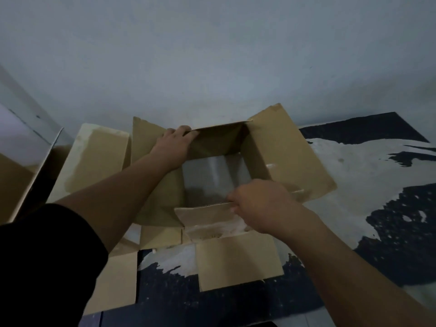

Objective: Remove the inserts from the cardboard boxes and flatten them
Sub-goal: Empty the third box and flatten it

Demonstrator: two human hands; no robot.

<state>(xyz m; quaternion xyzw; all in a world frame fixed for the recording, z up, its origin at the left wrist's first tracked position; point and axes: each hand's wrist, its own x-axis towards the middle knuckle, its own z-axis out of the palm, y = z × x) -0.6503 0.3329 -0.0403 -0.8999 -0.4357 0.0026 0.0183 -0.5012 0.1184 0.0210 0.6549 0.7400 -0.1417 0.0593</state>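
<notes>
The box (278,156) stands open on the floor (354,173). The left hand (175,143) curls its fingers (186,131) over the far rim. The right hand (262,204) pinches the near rim, probably to fold the box flat.

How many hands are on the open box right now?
2. The left hand grips the open box at its far rim, by the left corner; the right hand pinches its near edge.

The open box (278,147) stands on the floor (354,166), the wall (212,55) behind it. Flat cardboard (94,156) lies just beside it on the left, another sheet (238,260) before it (meeting its near flap).
</notes>
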